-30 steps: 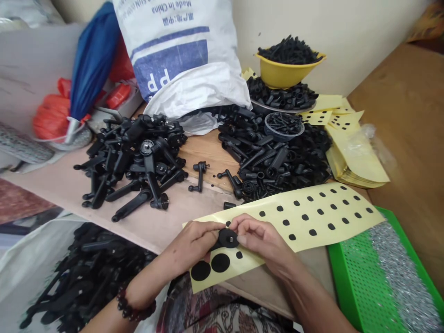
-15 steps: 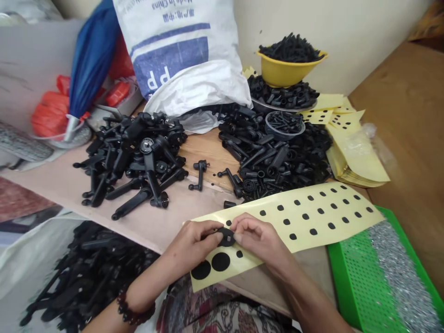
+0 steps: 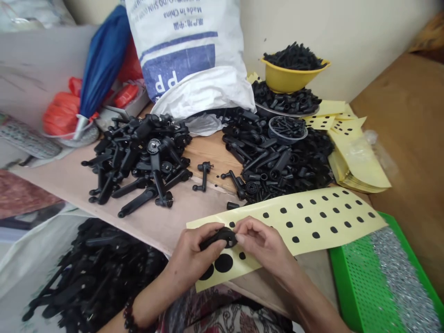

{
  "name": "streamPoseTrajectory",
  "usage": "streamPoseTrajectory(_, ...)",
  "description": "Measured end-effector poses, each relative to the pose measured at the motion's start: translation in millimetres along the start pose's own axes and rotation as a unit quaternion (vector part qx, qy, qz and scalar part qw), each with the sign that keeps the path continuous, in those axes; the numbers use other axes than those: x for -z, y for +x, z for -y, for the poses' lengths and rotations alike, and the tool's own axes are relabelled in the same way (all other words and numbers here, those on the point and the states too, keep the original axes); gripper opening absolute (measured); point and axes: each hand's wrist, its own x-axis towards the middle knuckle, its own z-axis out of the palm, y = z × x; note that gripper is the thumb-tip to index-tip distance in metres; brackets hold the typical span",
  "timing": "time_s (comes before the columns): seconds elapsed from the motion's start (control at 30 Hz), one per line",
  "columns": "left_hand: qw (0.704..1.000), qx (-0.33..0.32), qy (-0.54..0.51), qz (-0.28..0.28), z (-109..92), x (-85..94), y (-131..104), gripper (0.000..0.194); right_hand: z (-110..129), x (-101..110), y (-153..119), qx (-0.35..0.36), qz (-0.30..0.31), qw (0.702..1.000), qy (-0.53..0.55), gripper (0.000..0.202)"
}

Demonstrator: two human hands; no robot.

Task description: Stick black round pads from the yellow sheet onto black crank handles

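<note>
My left hand [image 3: 199, 252] grips a black plastic part [image 3: 224, 237] with a rounded end, thumb in front and fingers behind. At the right edge of that part is my right hand [image 3: 260, 238], its thumb and index finger pinched together; whatever may be between those fingertips is too small to make out. Both hands are over the left end of a yellow sheet [image 3: 256, 213] that bears rows of small black dots. Two large black discs [image 3: 224, 263] lie on the sheet below the hands, one partly covered by my left hand.
Piles of black arms [image 3: 138, 157] and black parts [image 3: 274, 162] lie beyond the hands. A green basket [image 3: 364, 273] of small metal pieces is at right, an open sack [image 3: 17, 268] at lower left, a yellow bowl [image 3: 287, 76] at the back.
The whole view has shifted slightly, so things appear a little lower and further right. The part in my left hand has turned, and more of its length shows.
</note>
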Motion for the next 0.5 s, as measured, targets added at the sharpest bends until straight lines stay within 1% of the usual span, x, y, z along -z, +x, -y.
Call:
streamPoseTrajectory(0.1, 0.999, -0.015, -0.007, -0.035, 0.0, -1.1, -7.3, 0.030, 0.2, -5.1, -1.8, -0.004, -0.007, 0.998, 0.070, 0.021)
streamPoseTrajectory(0.17, 0.999, -0.015, -0.008, -0.042, 0.4, 0.3, -10.0, 0.032, 0.8, -10.0, -5.1, 0.016, -0.005, 0.997, 0.071, 0.020)
streamPoseTrajectory(0.27, 0.998, 0.006, -0.069, -0.002, 1.7, 3.3, -10.6, 0.037, 3.1, -18.0, -12.2, 0.063, 0.010, 0.998, -0.005, 0.014)
streamPoseTrajectory(0.37, 0.985, 0.037, -0.164, 0.035, 2.1, 3.5, -9.9, 0.038, 6.5, -25.4, -17.7, 0.128, 0.025, 0.984, -0.118, 0.010)
streamPoseTrajectory(0.43, 0.977, 0.055, -0.204, 0.034, 0.5, 2.6, -10.3, 0.038, 9.1, -29.6, -19.0, 0.163, 0.031, 0.970, -0.177, 0.012)
streamPoseTrajectory(0.5, 0.975, 0.068, -0.211, 0.026, -3.1, 5.4, -12.6, 0.039, 11.4, -32.0, -19.2, 0.178, 0.039, 0.960, -0.212, 0.016)
